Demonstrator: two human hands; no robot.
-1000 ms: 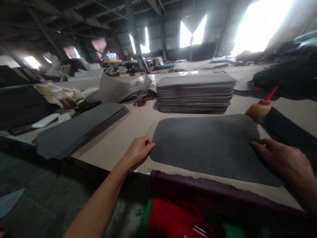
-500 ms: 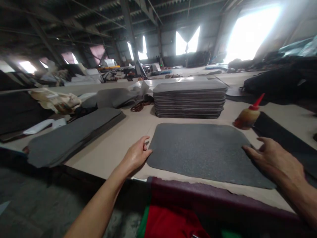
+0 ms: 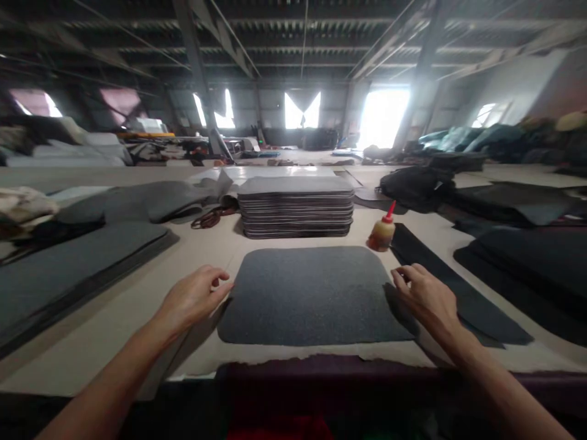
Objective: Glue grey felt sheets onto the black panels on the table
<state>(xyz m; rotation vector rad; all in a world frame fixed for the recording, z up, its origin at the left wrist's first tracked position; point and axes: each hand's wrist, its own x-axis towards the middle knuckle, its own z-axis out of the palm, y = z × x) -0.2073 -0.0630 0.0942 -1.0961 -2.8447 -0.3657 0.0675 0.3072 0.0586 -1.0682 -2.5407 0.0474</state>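
A dark grey rectangular sheet with rounded corners (image 3: 312,296) lies flat on the table in front of me. At its left edge is my left hand (image 3: 195,296), with the thumb tip by the sheet and the fingers loosely curled apart from the thumb. My right hand (image 3: 424,293) hovers beside the right edge, fingers bent and nothing seen between them. Whether either hand touches the sheet I cannot tell. Behind the sheet stands a neat stack of similar grey sheets (image 3: 296,214). A squeeze bottle with a red nozzle (image 3: 381,234) stands to the stack's right.
Long dark strips (image 3: 463,293) lie right of my right hand, with more dark pieces (image 3: 536,269) farther right. A pile of long grey pieces (image 3: 77,263) lies at left. Brown cord-like loops (image 3: 208,218) rest near the stack. The table's edge (image 3: 321,360) runs close to me.
My view has turned to the right and levelled, so the things appear farther left. Both hands stay beside the sheet; the right hand's fingers are more bent than before.
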